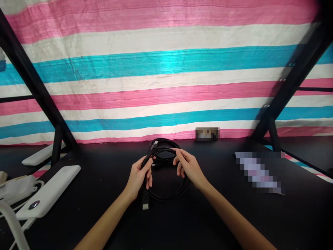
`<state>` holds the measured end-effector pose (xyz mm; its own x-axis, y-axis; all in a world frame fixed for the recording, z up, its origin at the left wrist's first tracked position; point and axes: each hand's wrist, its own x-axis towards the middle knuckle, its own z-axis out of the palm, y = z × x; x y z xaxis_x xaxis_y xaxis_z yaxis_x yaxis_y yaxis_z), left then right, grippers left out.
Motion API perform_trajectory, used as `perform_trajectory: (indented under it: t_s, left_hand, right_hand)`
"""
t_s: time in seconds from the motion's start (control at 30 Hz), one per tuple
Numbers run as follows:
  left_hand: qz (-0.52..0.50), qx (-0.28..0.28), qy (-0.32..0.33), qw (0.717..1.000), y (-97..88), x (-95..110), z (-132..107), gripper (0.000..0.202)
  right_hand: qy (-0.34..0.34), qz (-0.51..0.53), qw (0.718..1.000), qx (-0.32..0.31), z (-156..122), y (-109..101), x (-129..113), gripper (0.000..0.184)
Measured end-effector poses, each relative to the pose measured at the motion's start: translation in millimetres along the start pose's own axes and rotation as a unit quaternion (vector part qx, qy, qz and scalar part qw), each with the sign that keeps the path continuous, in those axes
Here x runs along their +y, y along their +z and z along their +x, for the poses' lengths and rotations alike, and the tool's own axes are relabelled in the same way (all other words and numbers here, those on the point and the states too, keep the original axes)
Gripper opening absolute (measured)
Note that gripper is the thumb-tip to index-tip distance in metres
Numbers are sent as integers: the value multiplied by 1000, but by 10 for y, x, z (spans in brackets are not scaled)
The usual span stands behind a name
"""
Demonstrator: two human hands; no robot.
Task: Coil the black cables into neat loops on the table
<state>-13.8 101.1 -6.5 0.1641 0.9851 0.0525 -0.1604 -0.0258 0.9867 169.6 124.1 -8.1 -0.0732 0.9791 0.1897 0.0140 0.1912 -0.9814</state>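
1. The black cable [156, 151] is looped at the centre of the frame, between the two hands and touching both, so neither hand is nearer; the loops are roughly round with no clear long axis, but the held stretch arches from left to right
2. The left hand [137, 174] pinches the bundle between thumb and fingers on the loops' left side
3. The right hand [191, 168] pinches it at the upper right with thumb and forefinger, the other fingers loosely curled
4. Counted: two hands; one bundle, though whether it is one cable or several I cannot tell; one pale-tipped plug [145, 206] below the left hand; one small connector [155, 142] at the upper loops
5. Lower left: one white power bank [56, 189] and one white adaptor [18, 189]; right: one blurred flat item [256, 172]
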Motion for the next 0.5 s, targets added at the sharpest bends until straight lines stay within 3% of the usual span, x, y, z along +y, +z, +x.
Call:
perform_trajectory:
  t_s: [0.13,0.33,0.5]
  left_hand:
    - [-14,-25,-19,999,14,16,-10,33]
    - [-28,7,-105,994,13,30,17,55]
    - [-48,-18,-109,993,-21,78,10,44]
  right_hand:
    - [-35,-59,997,16,-20,-8,9,45]
    - [-23,-122,992,8,-63,-16,-30,43]
    - [-24,-124,992,7,-61,4,-50,41]
